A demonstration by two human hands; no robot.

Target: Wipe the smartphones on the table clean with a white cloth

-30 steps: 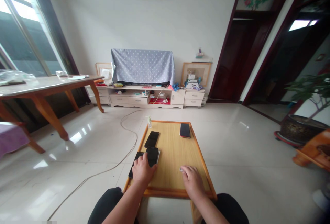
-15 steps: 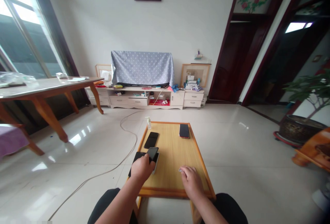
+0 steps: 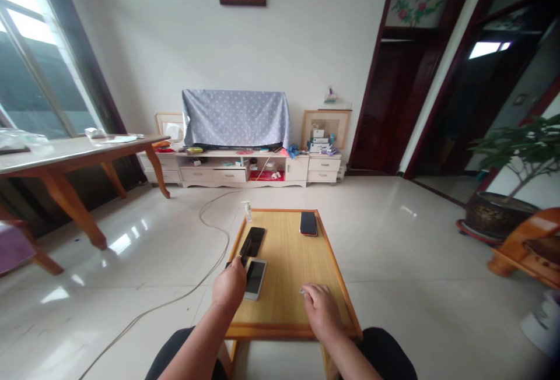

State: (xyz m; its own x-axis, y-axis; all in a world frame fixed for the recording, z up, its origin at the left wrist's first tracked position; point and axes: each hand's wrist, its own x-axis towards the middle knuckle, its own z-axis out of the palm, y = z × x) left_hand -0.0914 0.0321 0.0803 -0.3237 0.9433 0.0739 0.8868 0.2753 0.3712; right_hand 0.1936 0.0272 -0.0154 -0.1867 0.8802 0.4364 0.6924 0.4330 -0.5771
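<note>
My left hand (image 3: pixel 230 284) is closed around a dark phone (image 3: pixel 246 248), tilted up on the left side of the small wooden table (image 3: pixel 286 257). Just right of that hand lies a white-framed phone (image 3: pixel 255 280) with a dark screen. Another black phone (image 3: pixel 258 240) lies flat behind the held one and is partly covered by it. My right hand (image 3: pixel 322 308) rests near the table's front right, fingers pinched on a small pale piece (image 3: pixel 301 291) whose kind I cannot make out. A dark edge beside my left hand is mostly hidden.
A dark phone with a red edge (image 3: pixel 308 224) lies at the table's far right. A small pump bottle (image 3: pixel 248 211) stands at its far left corner. A cable (image 3: pixel 223 246) runs across the floor. Beyond stand a TV cabinet (image 3: pixel 297 170) and a larger table (image 3: pixel 100 145).
My left hand has moved left with the phone and tipped it up, uncovering the white-framed phone. My right hand has stayed nearly in place. The whole view has shifted slightly.
</note>
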